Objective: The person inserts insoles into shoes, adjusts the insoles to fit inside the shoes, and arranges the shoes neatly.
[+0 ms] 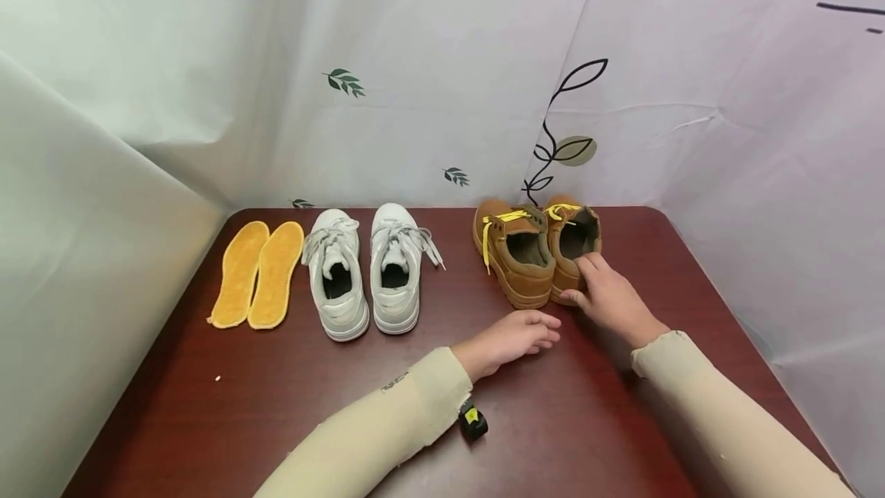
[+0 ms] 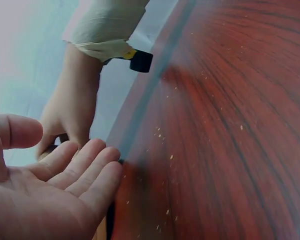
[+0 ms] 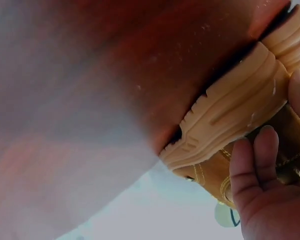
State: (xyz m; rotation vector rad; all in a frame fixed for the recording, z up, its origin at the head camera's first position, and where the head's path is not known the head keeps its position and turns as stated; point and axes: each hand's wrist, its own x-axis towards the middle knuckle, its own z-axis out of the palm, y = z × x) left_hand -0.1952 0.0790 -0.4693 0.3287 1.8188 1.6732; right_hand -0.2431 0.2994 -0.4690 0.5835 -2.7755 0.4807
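Right hand [image 1: 614, 300] at heel of right brown shoe [image 1: 571, 243]; clamped or touching, can't tell. Left brown shoe [image 1: 513, 258] beside grip. Left hand [image 1: 510, 340] left of grip, thumb apart, fingers extended.

on the table [image 1: 276, 406], two insoles [image 1: 278, 271] lie side by side at rear left, a fragment [image 1: 217, 378] before them. a first pair of shoes [image 1: 396, 298] stands to their right, toes rearward. a second pair [image 1: 528, 275] stands farther right, well apart. the right hand [image 1: 611, 298] is at its rightmost heel; the left hand [image 1: 515, 336] is before this pair. sheeting [image 1: 415, 121] hangs behind the table and to both sides.
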